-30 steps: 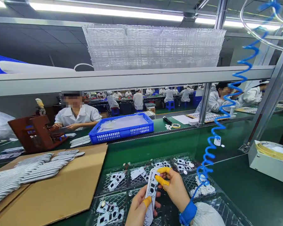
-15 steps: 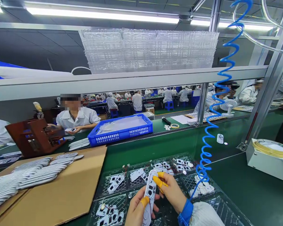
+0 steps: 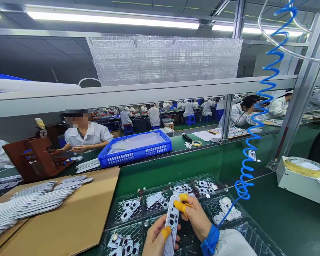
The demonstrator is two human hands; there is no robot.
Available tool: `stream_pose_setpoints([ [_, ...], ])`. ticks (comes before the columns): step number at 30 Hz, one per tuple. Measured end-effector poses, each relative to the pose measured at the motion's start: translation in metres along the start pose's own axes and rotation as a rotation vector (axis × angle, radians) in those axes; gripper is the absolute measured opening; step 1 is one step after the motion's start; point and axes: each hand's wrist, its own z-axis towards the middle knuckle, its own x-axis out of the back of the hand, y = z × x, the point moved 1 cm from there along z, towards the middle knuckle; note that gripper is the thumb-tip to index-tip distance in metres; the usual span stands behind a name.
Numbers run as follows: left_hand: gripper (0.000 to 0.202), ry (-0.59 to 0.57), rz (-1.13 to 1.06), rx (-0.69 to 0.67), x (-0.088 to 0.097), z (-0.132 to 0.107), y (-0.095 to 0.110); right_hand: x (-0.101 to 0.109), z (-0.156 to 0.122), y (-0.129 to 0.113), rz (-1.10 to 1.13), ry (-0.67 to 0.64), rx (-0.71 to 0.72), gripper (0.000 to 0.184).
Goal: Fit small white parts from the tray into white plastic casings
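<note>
Green workbench (image 3: 269,220) before us; at six o'clock, clear plastic trays (image 3: 114,217) hold white perforated boards (image 3: 129,209). Our left hand (image 3: 157,240) and right hand (image 3: 194,218) pinch a long white panel (image 3: 171,220) between yellow finger cots (image 3: 180,204), just above the trays.

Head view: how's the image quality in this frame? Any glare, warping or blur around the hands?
Head view: the ceiling lights glare to white, and the wide lens bends the shelf into a curve. Head view: the white panel between the left hand and right hand looks fairly sharp, without heavy blur, though the bottom edge cuts off its end.
</note>
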Motion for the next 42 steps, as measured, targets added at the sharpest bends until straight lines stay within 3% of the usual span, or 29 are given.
stream_pose_setpoints([
  [3,0.040,-0.036,0.027,-0.027,0.004,0.005,-0.004,-0.001,0.000,0.000,-0.007,0.002,0.005,0.024],
  [7,0.033,-0.071,0.104,-0.211,0.004,0.008,-0.002,-0.005,0.001,0.000,-0.050,0.059,-0.001,0.029],
  [11,0.036,0.040,0.113,-0.232,0.002,0.003,0.006,-0.009,-0.001,0.004,-0.113,0.054,-0.015,0.035],
  [18,0.047,0.304,-0.138,-0.246,0.020,-0.004,0.017,-0.018,-0.012,0.021,-0.305,-0.330,-0.126,0.030],
  [23,0.051,0.300,-0.113,-0.223,0.024,-0.001,0.011,-0.012,-0.004,0.024,-0.106,-0.197,-0.253,0.035],
  [30,0.045,0.266,0.022,-0.212,0.026,0.011,0.000,0.013,0.011,0.024,0.026,0.064,-0.186,0.043],
  [42,0.041,0.258,0.118,-0.192,0.023,0.012,-0.001,0.014,0.016,0.042,-0.223,-0.034,-0.246,0.038],
])
